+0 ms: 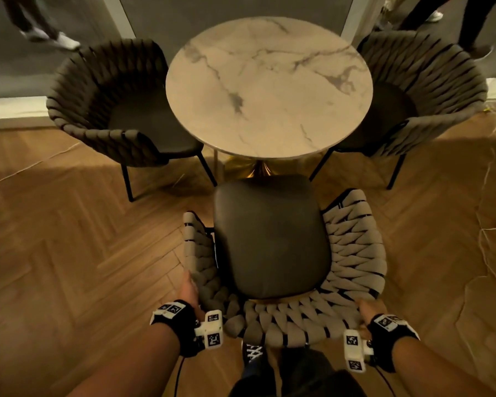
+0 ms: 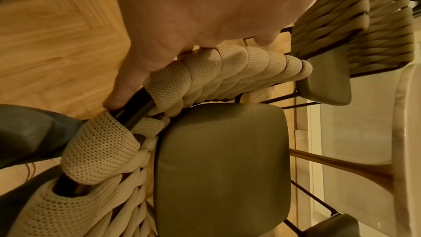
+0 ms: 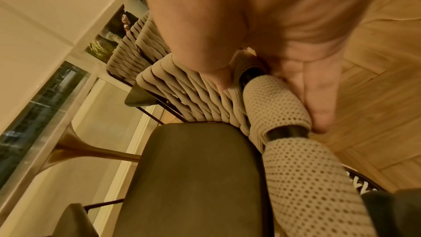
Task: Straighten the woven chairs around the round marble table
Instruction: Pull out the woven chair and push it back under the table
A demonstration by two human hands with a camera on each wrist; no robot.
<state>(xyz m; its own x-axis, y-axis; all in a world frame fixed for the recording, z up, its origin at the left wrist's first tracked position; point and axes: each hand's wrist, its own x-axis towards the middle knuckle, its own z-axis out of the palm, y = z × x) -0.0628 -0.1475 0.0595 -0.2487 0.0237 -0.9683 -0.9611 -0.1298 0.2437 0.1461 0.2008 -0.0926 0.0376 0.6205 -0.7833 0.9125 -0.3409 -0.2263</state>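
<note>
Both hands clamped the near woven chair's (image 1: 272, 242) backrest rim, left hand (image 1: 190, 290) and right hand (image 1: 368, 309) at opposite corners. It sat skewed before the marble table (image 1: 269, 87); pushing evenly, twisting slightly, would square it.

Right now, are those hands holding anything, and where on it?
Yes. Both hands grip the near woven chair by the rim of its curved back: the left hand at the left rear corner, the right hand at the right rear corner.
</note>
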